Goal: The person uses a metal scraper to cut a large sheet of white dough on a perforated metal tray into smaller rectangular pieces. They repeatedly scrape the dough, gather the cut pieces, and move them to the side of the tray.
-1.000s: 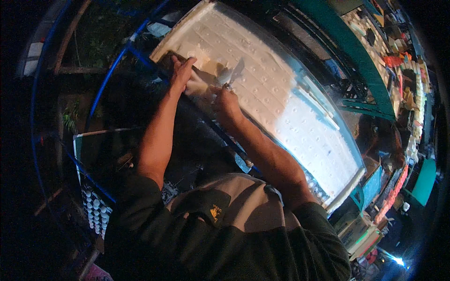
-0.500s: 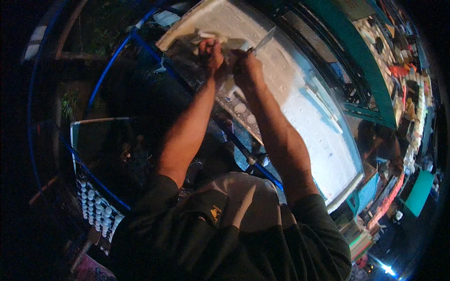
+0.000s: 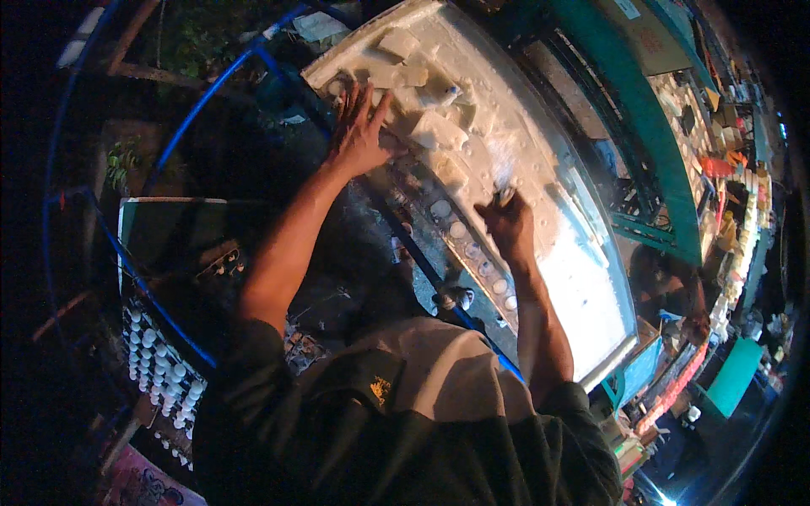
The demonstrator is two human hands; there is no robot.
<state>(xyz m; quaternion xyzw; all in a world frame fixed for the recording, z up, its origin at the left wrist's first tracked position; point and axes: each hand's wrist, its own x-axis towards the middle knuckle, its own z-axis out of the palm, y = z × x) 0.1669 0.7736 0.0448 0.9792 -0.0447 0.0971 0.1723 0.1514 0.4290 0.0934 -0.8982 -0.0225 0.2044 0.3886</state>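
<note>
My left hand (image 3: 361,142) is open, its fingers spread over the near left end of a pale work surface (image 3: 553,244). The fingertips are beside small off-white pieces; whether they touch them is unclear. Several cut, blocky off-white chunks (image 3: 439,131) of a material I cannot identify lie loosely beyond this hand. Farther right, my right hand (image 3: 510,226) is closed around the handle of a knife (image 3: 504,169). Its blade points away from me and looks blurred against the bright surface. Most of the handle is hidden by the fingers.
Round pale discs (image 3: 457,229) line a ledge along the surface's near edge. Blue metal tubing (image 3: 202,110) runs at left and under the ledge. A rack of white round pieces (image 3: 156,358) stands at lower left. A green frame (image 3: 666,160) borders the far right side.
My hands have moved apart: the right came back toward me and rightward with the knife, the left shifted left and its fingers spread. The off-white chunks now show between them.
</note>
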